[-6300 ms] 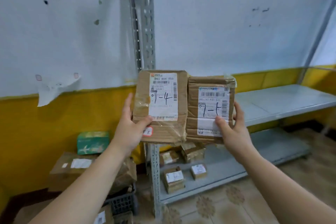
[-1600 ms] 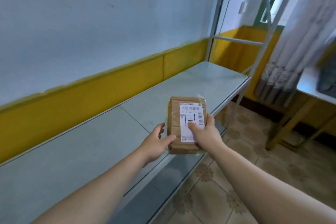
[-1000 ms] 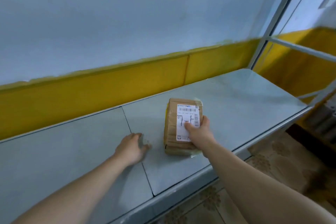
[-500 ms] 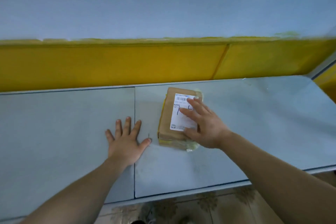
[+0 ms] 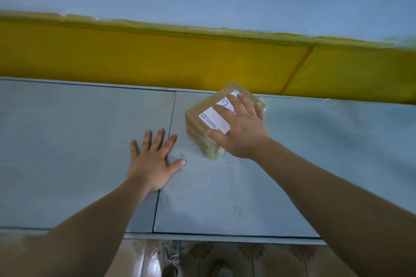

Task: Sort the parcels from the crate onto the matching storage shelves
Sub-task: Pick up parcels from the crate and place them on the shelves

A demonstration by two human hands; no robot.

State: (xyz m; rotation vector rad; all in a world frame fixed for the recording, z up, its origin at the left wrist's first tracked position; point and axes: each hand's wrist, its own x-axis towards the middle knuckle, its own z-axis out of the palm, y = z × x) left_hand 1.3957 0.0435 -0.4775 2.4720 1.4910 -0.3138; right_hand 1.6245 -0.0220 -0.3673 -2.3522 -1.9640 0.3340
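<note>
Your right grip, released, presses flat on the brown, taped, white-labelled parcel; your left grip rests released on the shelf.

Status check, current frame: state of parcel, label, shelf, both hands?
parcel, lying flat on the shelf near its back edge, turned askew.
label, face up, partly covered by the right hand.
shelf, bearing the parcel and the left hand.
left hand, flat on the shelf, fingers spread, apart from the parcel.
right hand, resting flat on the parcel's top, fingers straight.
</note>
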